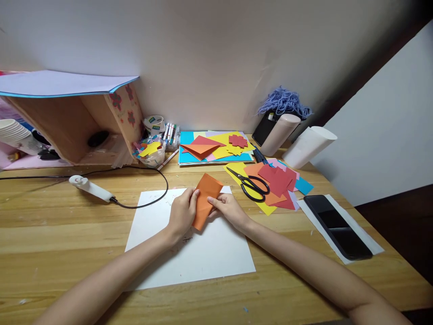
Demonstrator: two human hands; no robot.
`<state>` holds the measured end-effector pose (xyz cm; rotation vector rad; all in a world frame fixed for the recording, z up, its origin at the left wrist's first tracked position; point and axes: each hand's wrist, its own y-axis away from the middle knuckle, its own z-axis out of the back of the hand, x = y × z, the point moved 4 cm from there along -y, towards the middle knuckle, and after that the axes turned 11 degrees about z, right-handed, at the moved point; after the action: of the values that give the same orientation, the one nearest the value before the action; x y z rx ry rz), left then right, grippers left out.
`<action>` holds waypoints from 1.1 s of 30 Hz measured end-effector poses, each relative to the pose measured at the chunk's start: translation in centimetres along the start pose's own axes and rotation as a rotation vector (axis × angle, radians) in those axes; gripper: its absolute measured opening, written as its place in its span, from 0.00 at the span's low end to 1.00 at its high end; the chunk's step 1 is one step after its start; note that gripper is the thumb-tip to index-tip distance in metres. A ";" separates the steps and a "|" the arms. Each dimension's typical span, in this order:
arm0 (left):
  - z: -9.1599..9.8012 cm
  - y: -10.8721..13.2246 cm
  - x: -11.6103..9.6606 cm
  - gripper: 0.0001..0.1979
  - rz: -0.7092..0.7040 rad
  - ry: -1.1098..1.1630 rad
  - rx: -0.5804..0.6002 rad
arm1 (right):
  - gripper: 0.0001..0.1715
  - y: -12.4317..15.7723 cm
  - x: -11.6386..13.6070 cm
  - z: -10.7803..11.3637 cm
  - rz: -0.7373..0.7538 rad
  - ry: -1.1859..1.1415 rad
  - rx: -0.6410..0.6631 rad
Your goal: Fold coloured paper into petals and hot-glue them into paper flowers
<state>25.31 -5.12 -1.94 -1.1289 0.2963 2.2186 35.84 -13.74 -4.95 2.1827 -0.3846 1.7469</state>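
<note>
Both hands hold an orange sheet of paper [203, 204] above a white sheet [209, 257] on the wooden table. The orange paper is creased and looks folded into a narrow strip. My left hand [182, 211] grips its left edge, thumb toward the front. Pinching the right edge is my right hand [230, 210], its thumb lying on the paper's face and its fingers behind. Right of the hands, black-handled scissors [250, 184] lie partly open on yellow paper [267, 208] and other coloured scraps [277, 180].
A glue gun [90, 188] with a black cable lies at left, before a cardboard box [130, 122]. Behind are a stack of coloured paper [216, 159], a tub of scraps [154, 155] and markers [169, 133]. At right lie paper rolls [309, 146] and a phone [338, 228].
</note>
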 end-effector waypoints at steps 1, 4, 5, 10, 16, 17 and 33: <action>0.0 0.0 0.0 0.14 0.004 0.021 0.001 | 0.23 -0.1 0.1 0.0 0.007 -0.004 0.005; -0.1 0.0 0.0 0.14 0.009 0.059 0.029 | 0.22 -0.2 0.3 0.2 0.058 -0.005 0.006; -0.1 0.0 0.0 0.14 0.012 0.064 0.041 | 0.23 -0.3 0.3 0.3 0.070 0.001 -0.002; 0.0 -0.1 -0.1 0.15 0.047 0.074 0.053 | 0.23 -0.4 0.0 0.9 0.035 0.019 -0.048; 0.0 -0.1 -0.2 0.13 0.054 0.107 0.072 | 0.19 -0.7 0.2 1.3 0.104 -0.056 -0.118; 0.0 -0.1 -0.1 0.13 0.052 0.112 0.073 | 0.18 -0.7 0.1 1.4 0.105 -0.057 -0.128; 0.0 -0.1 -0.2 0.13 0.041 0.110 0.075 | 0.21 -0.8 0.4 2.1 0.154 -0.063 -0.130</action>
<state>25.47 -5.14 -1.73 -1.2158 0.4494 2.1656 38.09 -13.83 -5.02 2.1699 -0.6790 1.6806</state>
